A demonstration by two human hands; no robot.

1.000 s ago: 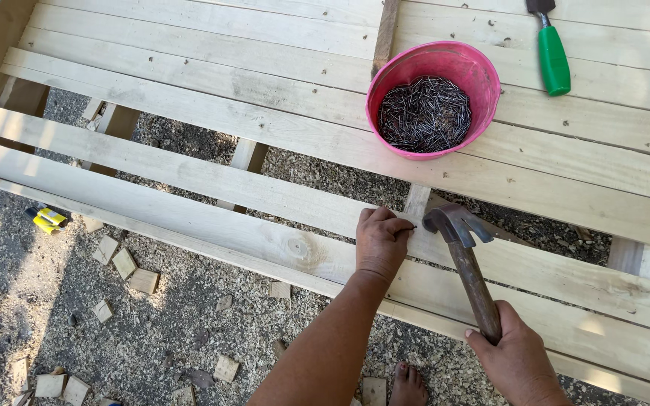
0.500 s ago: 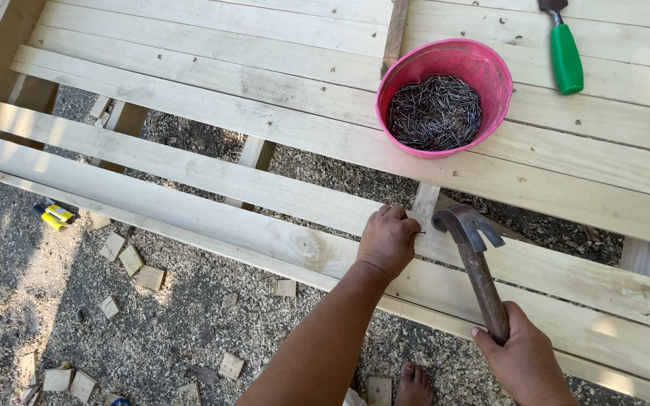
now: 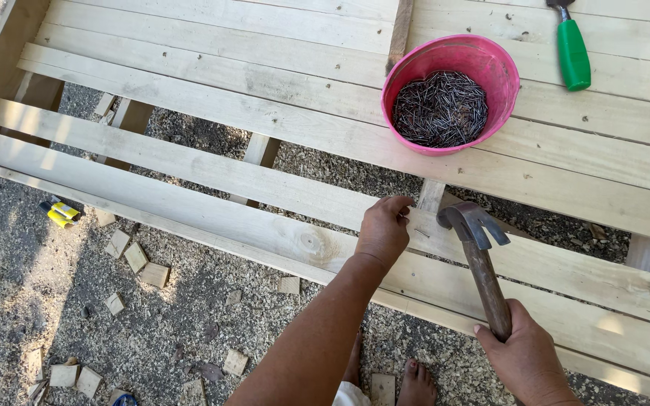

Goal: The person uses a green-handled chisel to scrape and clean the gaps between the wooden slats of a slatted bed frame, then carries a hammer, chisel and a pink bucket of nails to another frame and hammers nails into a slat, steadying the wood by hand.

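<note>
The left hand (image 3: 384,229) pinches a small nail (image 3: 420,232) against the pale wooden plank (image 3: 189,169), fingers curled narrow. The right hand (image 3: 526,359) grips a wooden-handled claw hammer (image 3: 479,259), head beside the nail.

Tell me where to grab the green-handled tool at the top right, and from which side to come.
Take the green-handled tool by the green grip itself, coming from above with fingers closing across its width. It lies flat on the wooden planks, nearly upright in the picture, its dark metal end cut off by the top edge. The grip's right side looks clearer; the pink bowl of nails sits close on the left.
</note>
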